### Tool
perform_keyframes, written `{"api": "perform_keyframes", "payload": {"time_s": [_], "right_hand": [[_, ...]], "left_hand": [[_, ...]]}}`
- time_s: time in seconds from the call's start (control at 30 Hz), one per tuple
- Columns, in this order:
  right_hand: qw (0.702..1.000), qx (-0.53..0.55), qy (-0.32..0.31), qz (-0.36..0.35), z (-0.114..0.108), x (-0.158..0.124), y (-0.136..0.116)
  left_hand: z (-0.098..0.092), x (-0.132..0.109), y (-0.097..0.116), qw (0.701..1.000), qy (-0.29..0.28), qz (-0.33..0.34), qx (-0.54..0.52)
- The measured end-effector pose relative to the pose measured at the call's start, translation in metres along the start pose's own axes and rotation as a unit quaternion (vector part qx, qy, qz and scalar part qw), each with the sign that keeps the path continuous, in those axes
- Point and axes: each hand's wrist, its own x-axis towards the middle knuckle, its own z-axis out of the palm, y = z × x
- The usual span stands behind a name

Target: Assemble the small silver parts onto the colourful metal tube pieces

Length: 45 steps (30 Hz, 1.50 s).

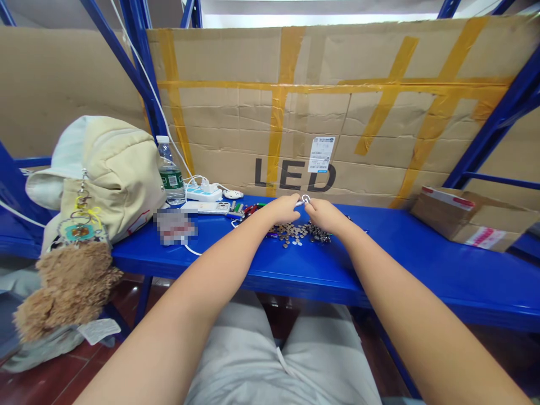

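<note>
Both my hands are close together over the blue tabletop (291, 267). My right hand (324, 216) pinches a small silver metal ring or clasp (306, 198), whose exact kind is too small to tell. Just to its left, my left hand (287, 210) has its fingers closed at the same small metal piece; what is inside them is mostly hidden. Below the hands lies a spread of small round bronze and silver discs (292, 232). A heap of dark metal pieces (319, 233) sits beside them under my right hand. Small red, green and blue pieces (248, 210) lie left of my left hand.
On the left stand a cream backpack (122, 163) with a brown plush charm (76, 275), a water bottle (170, 177), a white power strip (203, 192) and a phone (206, 207). A cardboard box (472, 216) is at right. Large taped cardboard (236, 129) stands behind the table.
</note>
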Motion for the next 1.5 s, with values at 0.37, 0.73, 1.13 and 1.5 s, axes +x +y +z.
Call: {"api": "perform_keyframes", "payload": {"time_s": [0.37, 0.73, 1.13, 1.5], "right_hand": [[0.999, -0.052, -0.013, 0.009, -0.002, 0.0, -0.001], [0.993, 0.095, -0.073, 0.013, -0.005, -0.002, -0.005], [0.992, 0.072, 0.027, 0.097, -0.002, 0.006, 0.014], [0.992, 0.103, 0.007, 0.079, 0.0, 0.005, 0.014]], "left_hand": [[-0.002, 0.001, 0.012, 0.991, 0.003, -0.014, -0.133], [-0.011, -0.001, 0.007, 0.873, -0.056, -0.14, -0.463], [-0.013, -0.004, -0.01, 0.804, -0.137, -0.253, -0.52], [-0.002, -0.002, -0.032, 0.951, 0.008, -0.149, -0.272]]}}
